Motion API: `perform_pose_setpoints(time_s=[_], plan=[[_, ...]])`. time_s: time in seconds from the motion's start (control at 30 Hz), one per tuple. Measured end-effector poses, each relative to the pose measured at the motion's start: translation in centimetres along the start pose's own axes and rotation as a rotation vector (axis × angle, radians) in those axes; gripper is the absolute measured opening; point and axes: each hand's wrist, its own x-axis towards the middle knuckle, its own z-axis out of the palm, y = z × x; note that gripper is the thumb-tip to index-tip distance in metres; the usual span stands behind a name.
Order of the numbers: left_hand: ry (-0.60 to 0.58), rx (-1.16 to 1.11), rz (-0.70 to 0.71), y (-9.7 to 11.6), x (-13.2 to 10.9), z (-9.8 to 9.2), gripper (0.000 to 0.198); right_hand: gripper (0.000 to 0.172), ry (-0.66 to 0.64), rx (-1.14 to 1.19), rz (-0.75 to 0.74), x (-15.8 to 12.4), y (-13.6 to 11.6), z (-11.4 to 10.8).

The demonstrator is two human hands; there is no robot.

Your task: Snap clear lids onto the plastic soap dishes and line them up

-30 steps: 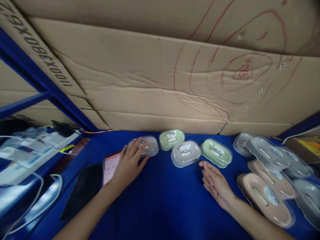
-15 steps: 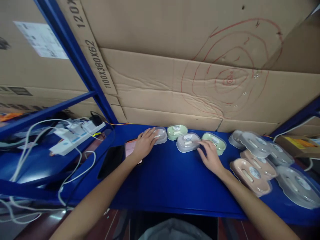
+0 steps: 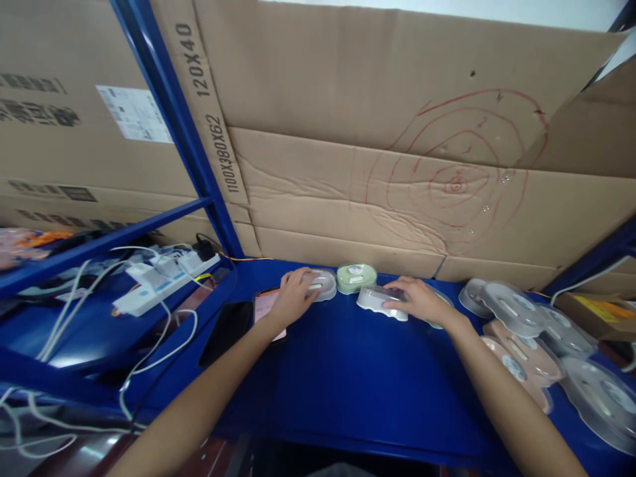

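My right hand (image 3: 420,299) grips the right end of a grey clear-lidded case (image 3: 378,301), which is tilted up on the blue table. Behind that hand a green case (image 3: 441,303) is partly hidden. My left hand (image 3: 297,291) rests with bent, spread fingers on the left side of another grey case (image 3: 325,285); whether it grips the case is unclear. Between the hands, near the cardboard wall, lies a second green case (image 3: 356,278).
On the right lie several grey cases (image 3: 511,308) and pink cases (image 3: 531,358), some overlapping. Left of my left hand are a pink-screened phone (image 3: 265,303) and a black phone (image 3: 226,331). A white power strip (image 3: 163,285) with cables sits farther left.
My right hand has taken hold of the middle grey case and tipped it up. My left hand stays at its case. The whole view has shifted, with everything lower in the frame.
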Motion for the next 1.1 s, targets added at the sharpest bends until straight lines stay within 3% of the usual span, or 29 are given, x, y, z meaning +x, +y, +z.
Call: perform_pose_setpoints(time_s=[0.17, 0.43, 0.67, 0.83, 0.93, 1.03, 1.1], plan=[[-0.086, 0.001, 0.064, 0.9, -0.9, 0.2, 0.029, 0.056, -0.171, 0.045, 0.048, 2.1, -0.8, -1.7], [-0.156, -0.052, 0.075, 0.8, -0.9, -0.3, 0.027, 0.07, -0.267, 0.074, 0.068, 3.7, -2.1, -0.1], [-0.097, -0.058, 0.059, 1.7, -0.7, -0.8, 0.03, 0.047, -0.216, 0.148, 0.019, 3.4, -0.8, -2.0], [-0.026, -0.021, 0.042, 1.8, -0.9, -1.2, 0.032, 0.047, -0.12, 0.134, 0.051, 3.6, -0.1, -2.1], [-0.056, -0.047, 0.137, 3.8, -1.4, -1.8, 0.034, 0.045, -0.147, 0.16, 0.03, 3.6, -0.8, -1.5], [-0.081, -0.055, 0.352, 7.1, -1.7, -1.9, 0.046, 0.044, -0.193, 0.196, -0.013, 3.7, -2.1, -0.6], [-0.102, -0.012, 0.473, 8.9, -1.5, -1.6, 0.036, 0.044, -0.216, 0.209, -0.042, 3.7, -2.8, 0.0]])
